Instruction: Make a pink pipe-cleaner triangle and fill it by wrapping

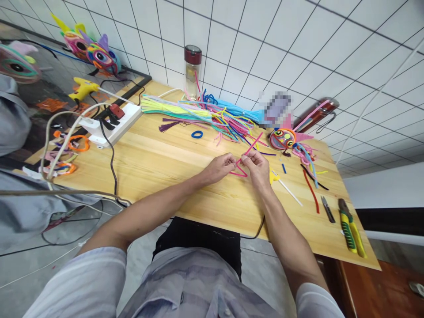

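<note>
Both my hands meet over the middle of the wooden table point(159, 168). My left hand point(220, 168) and my right hand point(256, 165) each pinch a pink pipe cleaner point(249, 150), which is bent into a triangle between them with one end sticking up and away. A heap of coloured pipe cleaners point(205, 115) lies just beyond my hands. A pipe-cleaner mask point(283, 139) with round eyes rests to the right of it.
A white power strip point(114, 123) with cables and a yellow glue gun point(82, 88) sit at the left. A glass bottle point(192, 70) stands at the back. Yellow-green pliers point(351, 227), small cutters point(327, 208), a red pipe cleaner point(311, 191) and a glue stick point(288, 190) lie at the right. More masks point(92, 51) lie on the floor.
</note>
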Demonstrator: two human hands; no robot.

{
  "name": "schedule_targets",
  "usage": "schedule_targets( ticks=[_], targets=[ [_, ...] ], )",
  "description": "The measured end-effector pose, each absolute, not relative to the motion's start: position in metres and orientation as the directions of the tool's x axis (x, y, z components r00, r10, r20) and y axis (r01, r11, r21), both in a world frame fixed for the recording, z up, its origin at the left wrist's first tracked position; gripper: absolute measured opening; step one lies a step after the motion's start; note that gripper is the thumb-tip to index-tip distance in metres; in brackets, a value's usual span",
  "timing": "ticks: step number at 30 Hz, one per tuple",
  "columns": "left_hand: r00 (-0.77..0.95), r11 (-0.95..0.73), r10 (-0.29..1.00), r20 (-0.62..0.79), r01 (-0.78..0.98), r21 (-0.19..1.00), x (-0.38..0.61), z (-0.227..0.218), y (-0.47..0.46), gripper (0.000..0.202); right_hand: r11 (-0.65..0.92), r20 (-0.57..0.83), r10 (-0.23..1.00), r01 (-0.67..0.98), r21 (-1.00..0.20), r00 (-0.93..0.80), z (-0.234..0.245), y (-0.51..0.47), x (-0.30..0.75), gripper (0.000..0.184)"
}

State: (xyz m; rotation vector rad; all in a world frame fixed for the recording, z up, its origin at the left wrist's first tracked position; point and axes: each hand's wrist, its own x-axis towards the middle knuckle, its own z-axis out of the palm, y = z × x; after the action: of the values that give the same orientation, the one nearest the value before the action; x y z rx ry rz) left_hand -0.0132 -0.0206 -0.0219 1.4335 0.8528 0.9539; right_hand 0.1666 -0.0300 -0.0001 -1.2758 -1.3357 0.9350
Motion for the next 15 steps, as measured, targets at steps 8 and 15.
schedule_targets(
  ticks=[8,15],
  targets=[
    [0.417,-0.001,0.908,0.034,-0.079,0.997,-0.013,-0.022,-0.022,0.011,0.138,0.152,0.986,0.174,-0.975,0.071,0.002,-0.029,0.167,0.027],
    [0.423,0.028,0.906,0.027,-0.124,0.992,-0.014,-0.014,-0.024,0.007,0.146,0.166,0.983,0.206,-0.968,0.083,0.014,-0.030,0.165,0.028]
  ],
)
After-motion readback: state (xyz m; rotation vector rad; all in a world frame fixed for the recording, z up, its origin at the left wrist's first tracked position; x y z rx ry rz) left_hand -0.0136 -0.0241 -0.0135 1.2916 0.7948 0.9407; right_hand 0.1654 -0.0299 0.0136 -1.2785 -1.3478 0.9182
